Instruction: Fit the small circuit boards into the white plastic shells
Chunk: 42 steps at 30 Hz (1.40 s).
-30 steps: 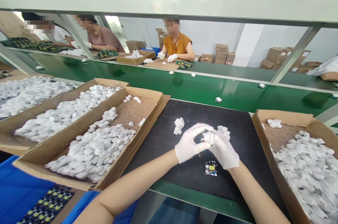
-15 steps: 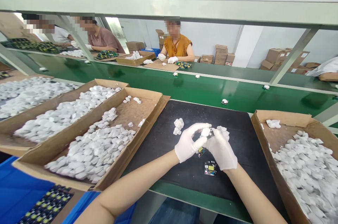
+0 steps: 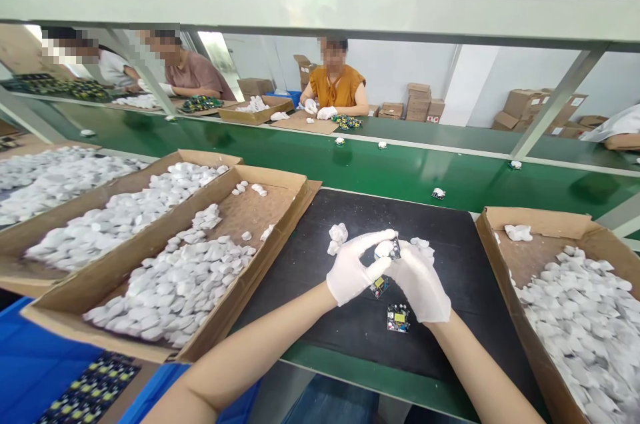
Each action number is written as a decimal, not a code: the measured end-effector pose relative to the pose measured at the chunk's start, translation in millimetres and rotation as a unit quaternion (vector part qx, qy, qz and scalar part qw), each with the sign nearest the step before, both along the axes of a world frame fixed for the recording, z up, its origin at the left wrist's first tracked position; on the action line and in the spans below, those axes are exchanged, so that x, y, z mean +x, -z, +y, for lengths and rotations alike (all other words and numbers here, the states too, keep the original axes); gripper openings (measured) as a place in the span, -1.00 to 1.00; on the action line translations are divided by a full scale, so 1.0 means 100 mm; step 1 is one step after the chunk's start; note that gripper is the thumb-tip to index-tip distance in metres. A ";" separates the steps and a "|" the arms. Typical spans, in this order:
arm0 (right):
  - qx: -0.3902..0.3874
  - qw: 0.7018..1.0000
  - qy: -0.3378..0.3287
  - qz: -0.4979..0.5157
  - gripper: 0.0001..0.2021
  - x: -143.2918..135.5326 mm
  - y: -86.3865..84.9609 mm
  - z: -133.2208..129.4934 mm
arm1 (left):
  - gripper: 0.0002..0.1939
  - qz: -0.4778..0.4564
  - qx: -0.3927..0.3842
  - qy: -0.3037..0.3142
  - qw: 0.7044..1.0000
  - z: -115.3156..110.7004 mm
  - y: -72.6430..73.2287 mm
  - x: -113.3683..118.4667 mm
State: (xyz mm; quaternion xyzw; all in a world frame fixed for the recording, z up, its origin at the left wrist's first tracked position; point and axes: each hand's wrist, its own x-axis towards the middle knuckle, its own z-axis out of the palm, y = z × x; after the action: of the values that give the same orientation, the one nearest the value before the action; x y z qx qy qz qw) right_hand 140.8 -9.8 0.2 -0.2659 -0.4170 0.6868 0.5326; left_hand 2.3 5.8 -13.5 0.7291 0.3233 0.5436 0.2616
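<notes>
My left hand [image 3: 353, 269], in a white glove, is closed with fingers and thumb around a small circuit board [image 3: 397, 249] bearing a white, puffy piece [image 3: 383, 250]. Pressed against the board's right side is my gloved right hand [image 3: 423, 283], its fingers bent and partly hidden. Below the hands, on the black mat [image 3: 320, 337], lie another circuit board [image 3: 399, 319] with a yellow part and a partly covered circuit board [image 3: 379, 287]. A clump of white pieces [image 3: 339, 235] sits left of my hands; more white pieces [image 3: 424, 249] lie behind the right one.
Cardboard trays of white pieces stand at left [image 3: 185, 277] and right [image 3: 555, 214]. Beyond the mat runs a green conveyor [image 3: 280, 156] carrying boards with white pieces [image 3: 439, 193]. Co-workers sit across it. A metal beam [image 3: 320, 7] spans overhead. Blue bins [image 3: 45, 351] are at lower left.
Both hands stay together, the left shifted slightly left. The held board has turned so more of its dark side shows. Boards on the green conveyor have moved right.
</notes>
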 end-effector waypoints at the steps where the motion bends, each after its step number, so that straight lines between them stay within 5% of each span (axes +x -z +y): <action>1: 0.001 1.000 -0.004 -0.003 -0.80 0.00 0.00 0.00 | -0.63 0.013 0.025 -0.021 0.999 0.00 -0.01 0.00; 5: -0.003 0.999 0.008 -0.046 -0.81 0.01 -0.01 0.01 | -0.64 0.047 0.106 -0.068 0.991 0.01 -0.03 0.03; 12: -0.023 0.998 0.013 -0.049 -0.79 0.03 -0.07 0.01 | -0.62 -0.001 0.006 0.036 0.999 0.04 0.01 0.03; 18: -0.006 0.996 0.032 -0.081 -0.78 0.03 -0.01 0.04 | -0.56 0.094 0.121 -0.090 0.984 0.04 0.01 0.01; 23: 0.026 0.978 0.085 -0.188 -0.81 0.04 -0.06 0.04 | -0.56 0.118 0.166 -0.123 0.971 0.04 0.02 0.00; 29: 0.014 0.987 0.059 -0.149 -0.83 0.06 -0.05 0.03 | -0.56 0.054 0.112 -0.079 0.989 0.02 0.01 -0.01; 37: -0.015 1.000 0.018 -0.013 -0.80 0.04 -0.01 0.03 | -0.59 -0.117 -0.078 0.033 0.989 -0.05 0.00 0.05; 42: -0.001 0.999 0.019 -0.043 -0.73 0.03 -0.04 0.00 | -0.64 -0.098 -0.032 -0.008 0.995 -0.05 -0.01 0.07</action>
State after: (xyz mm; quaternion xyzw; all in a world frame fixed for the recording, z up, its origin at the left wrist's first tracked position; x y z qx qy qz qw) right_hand 143.8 -9.8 4.6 -0.3038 -0.4337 0.6650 0.5267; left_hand 9.1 1.1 -12.7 0.6610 0.3192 0.6040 0.3104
